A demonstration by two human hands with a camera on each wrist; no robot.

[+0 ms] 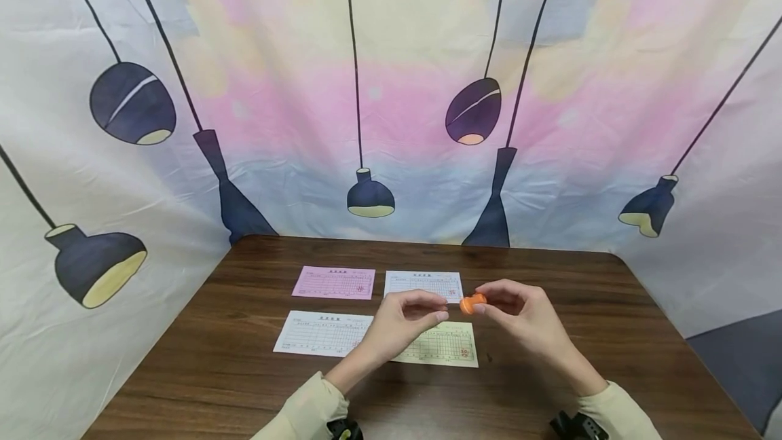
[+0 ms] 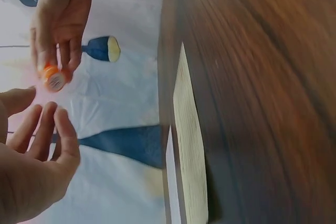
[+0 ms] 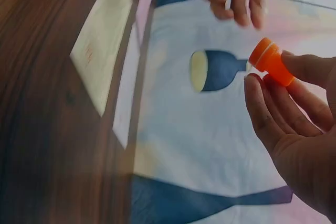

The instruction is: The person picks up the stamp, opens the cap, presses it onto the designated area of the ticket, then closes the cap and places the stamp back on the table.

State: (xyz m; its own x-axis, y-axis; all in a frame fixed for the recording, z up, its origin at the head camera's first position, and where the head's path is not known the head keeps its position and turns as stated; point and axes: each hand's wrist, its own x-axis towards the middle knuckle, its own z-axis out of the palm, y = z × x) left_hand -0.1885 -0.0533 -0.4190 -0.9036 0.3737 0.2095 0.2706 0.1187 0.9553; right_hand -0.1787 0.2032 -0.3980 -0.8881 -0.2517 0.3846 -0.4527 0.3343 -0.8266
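Observation:
A small orange stamp point(image 1: 472, 303) with a round, pale, marked end face point(image 2: 55, 81) is pinched between the thumb and fingers of my right hand point(image 1: 530, 316), above the table. In the right wrist view the stamp point(image 3: 273, 64) is tilted, with a thin light ring near its wider end. My left hand point(image 1: 398, 323) hovers to the left of it, thumb and fingers loosely bent and apart, with nothing between them. Below the left hand lies a pale yellow form point(image 1: 441, 352), partly hidden by that hand, with a red mark near its lower right corner.
Three more printed forms lie flat on the brown wooden table point(image 1: 214, 358): a pink one point(image 1: 330, 282) at the back left, a white one point(image 1: 421, 280) behind the hands, and another white one point(image 1: 318, 333) at front left. A lamp-patterned cloth point(image 1: 293, 202) hangs behind.

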